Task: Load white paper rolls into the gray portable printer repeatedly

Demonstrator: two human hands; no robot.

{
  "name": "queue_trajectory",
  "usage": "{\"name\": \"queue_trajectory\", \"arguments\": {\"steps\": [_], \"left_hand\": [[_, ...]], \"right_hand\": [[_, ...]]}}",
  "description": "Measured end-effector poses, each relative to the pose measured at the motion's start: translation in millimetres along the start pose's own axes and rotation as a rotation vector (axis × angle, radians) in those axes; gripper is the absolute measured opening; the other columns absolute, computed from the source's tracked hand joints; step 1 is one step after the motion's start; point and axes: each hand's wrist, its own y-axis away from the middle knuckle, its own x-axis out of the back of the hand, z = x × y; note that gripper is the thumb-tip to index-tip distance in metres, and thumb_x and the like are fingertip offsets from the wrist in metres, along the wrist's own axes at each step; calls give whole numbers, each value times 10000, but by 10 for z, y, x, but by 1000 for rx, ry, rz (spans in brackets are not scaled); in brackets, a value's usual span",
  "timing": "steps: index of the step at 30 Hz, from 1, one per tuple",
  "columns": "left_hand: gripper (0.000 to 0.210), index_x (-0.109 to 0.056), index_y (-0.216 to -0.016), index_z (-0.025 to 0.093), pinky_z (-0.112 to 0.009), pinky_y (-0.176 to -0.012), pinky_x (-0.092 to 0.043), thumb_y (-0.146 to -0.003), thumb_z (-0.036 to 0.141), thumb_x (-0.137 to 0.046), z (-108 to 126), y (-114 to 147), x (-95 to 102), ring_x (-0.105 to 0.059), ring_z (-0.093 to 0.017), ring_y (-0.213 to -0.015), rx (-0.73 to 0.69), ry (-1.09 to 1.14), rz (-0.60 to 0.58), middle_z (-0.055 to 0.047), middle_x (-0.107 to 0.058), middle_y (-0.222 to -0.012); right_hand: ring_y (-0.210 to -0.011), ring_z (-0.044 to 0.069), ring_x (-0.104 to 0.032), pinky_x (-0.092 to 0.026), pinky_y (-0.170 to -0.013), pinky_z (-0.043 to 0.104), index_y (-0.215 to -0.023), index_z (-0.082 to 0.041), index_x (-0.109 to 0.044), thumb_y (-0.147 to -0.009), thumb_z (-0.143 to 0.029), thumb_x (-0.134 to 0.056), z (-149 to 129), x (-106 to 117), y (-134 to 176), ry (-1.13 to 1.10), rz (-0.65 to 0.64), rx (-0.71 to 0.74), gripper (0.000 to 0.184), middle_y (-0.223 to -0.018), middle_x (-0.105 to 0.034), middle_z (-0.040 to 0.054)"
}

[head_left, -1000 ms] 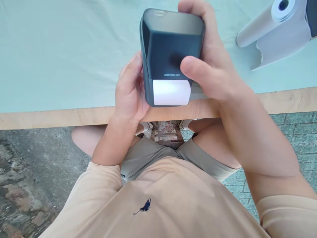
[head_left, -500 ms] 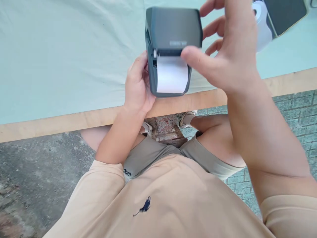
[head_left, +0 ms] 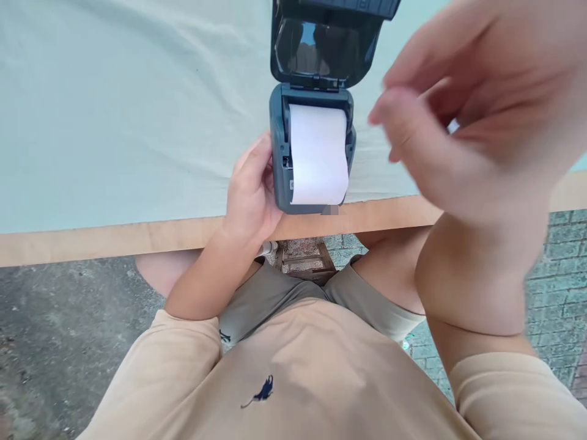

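A dark grey portable label printer [head_left: 277,183] stands at the table's front edge, its lid [head_left: 316,52] swung up and back. A white paper roll [head_left: 318,153] lies in its bay, with a loose end hanging over the front. My left hand [head_left: 252,189] is wrapped around the printer's left side, the fingertips hidden behind it. To the right, apart from the printer, hovers my right hand [head_left: 468,116], blurred by motion. Its thumb and forefinger are drawn together, and nothing shows at their tips.
A pale blue-green cloth [head_left: 137,122] covers the table, with a wooden front edge [head_left: 114,238]. Below are my legs, a small wooden frame [head_left: 305,263] between my feet, and grey paved ground [head_left: 82,330].
The printer's lid has gone from closed to raised, exposing the paper roll. My right hand has let go of the lid and moved right and nearer the camera. My left hand still holds the printer.
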Motion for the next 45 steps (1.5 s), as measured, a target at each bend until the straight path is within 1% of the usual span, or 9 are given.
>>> {"name": "queue_trajectory", "arguments": {"steps": [6, 12, 16, 21, 25, 33, 37, 40, 45], "left_hand": [[256, -769, -857, 186, -189, -702, -578, -1006, 252, -571, 11, -4, 15, -684, -101, -746, 20, 7, -15, 2, -712, -809], [276, -760, -800, 192, -150, -625, -532, -1005, 262, -590, 2, -23, 12, -622, -78, -660, 47, -8, -59, 9, -679, -745], [251, -758, -829, 216, -184, -648, -546, -999, 283, -585, -10, -15, -17, -634, -114, -691, 16, -63, -21, -2, -685, -770], [275, -728, -831, 221, -252, -818, -597, -1002, 334, -544, -49, -57, -16, -707, -167, -895, -45, -24, 24, -30, -728, -906], [277, -722, -851, 237, -343, -965, -608, -998, 371, -529, -55, -100, 16, -707, -211, -1101, -56, 25, 33, -39, -761, -1034], [330, -751, -828, 220, -299, -893, -625, -1021, 307, -497, -21, -90, 0, -721, -172, -985, -28, 67, 26, -21, -767, -970], [324, -757, -836, 217, -308, -951, -619, -1016, 318, -507, -24, -89, -11, -720, -181, -1037, -28, 79, 16, -24, -772, -1014], [321, -757, -841, 213, -334, -1037, -592, -1015, 320, -509, -25, -91, -5, -723, -188, -1069, -29, 73, 6, -31, -770, -1004], [313, -772, -861, 200, -335, -1084, -575, -1020, 310, -527, -17, -96, 3, -729, -183, -1065, -41, 79, -13, -21, -789, -1025]], "right_hand": [[-731, 214, -586, -455, -651, 366, -1090, -322, -642, -841, -302, -604, -132, -238, -90, 641, -277, 5, 253, -988, -718, 18], [-566, 156, -422, -370, -550, 305, -886, -266, -578, -831, -259, -584, -34, -313, -125, 648, -257, 36, 56, -754, -626, 18], [-650, 170, -502, -396, -561, 342, -728, -250, -575, -766, -244, -624, -110, -127, -35, 578, -269, 112, 62, -834, -657, 16], [-711, 165, -555, -349, -510, 340, -1027, -329, -736, -819, -286, -685, -99, 137, 244, 157, 104, 115, 218, -950, -686, -10], [-627, 136, -487, -269, -453, 306, -979, -292, -726, -761, -272, -720, 227, 181, 340, 81, 379, -35, 219, -952, -675, 10], [-571, 154, -571, -500, -649, 377, -1012, -273, -710, -720, -264, -736, 570, 34, 244, 356, 90, -138, 294, -908, -758, 16], [-831, 207, -693, -386, -525, 328, -1106, -327, -677, -821, -404, -727, 414, 217, 386, 220, 369, -23, 299, -1124, -709, 21], [-985, 214, -674, -429, -667, 358, -1061, -323, -637, -859, -331, -685, 465, 339, 390, 341, 596, 40, 207, -1147, -662, 10], [-1011, 274, -656, -499, -907, 433, -919, -253, -591, -663, -224, -775, 804, 323, 198, 383, 360, -153, 315, -1047, -705, 72]]}}
